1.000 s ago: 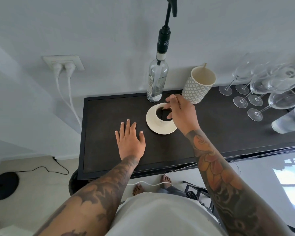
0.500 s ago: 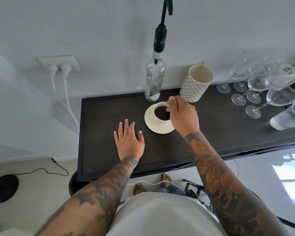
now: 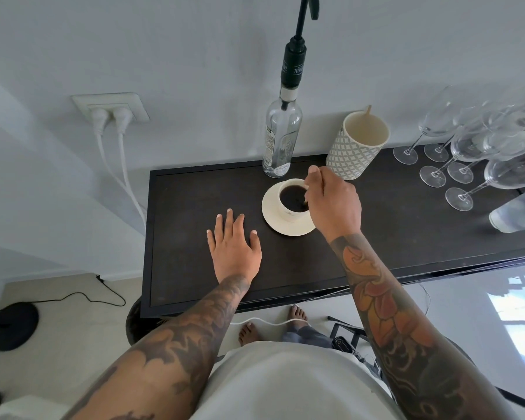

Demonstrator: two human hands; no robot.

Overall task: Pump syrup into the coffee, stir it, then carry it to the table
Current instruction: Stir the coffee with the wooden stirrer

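Dark sideboard (image 3: 194, 189): saucer (image 3: 273, 221), syrup bottle (image 3: 281, 140), patterned cup (image 3: 355, 153), wine glasses (image 3: 467, 159), left hand (image 3: 234, 247) flat

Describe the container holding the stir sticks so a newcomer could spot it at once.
On the dark rectangular sideboard, look along the back edge by the wall. Between the clear glass pump bottle and the cluster of wine glasses stands a cream tumbler with grey lattice pattern, the only opaque patterned vessel.

One coffee cup (image 3: 293, 197), one saucer (image 3: 273, 221), one syrup bottle (image 3: 281, 137), one patterned mug (image 3: 356, 147), two plugs (image 3: 109, 121)

syrup bottle (image 3: 281, 140) | black neck band | "TEIS…", rest unreadable
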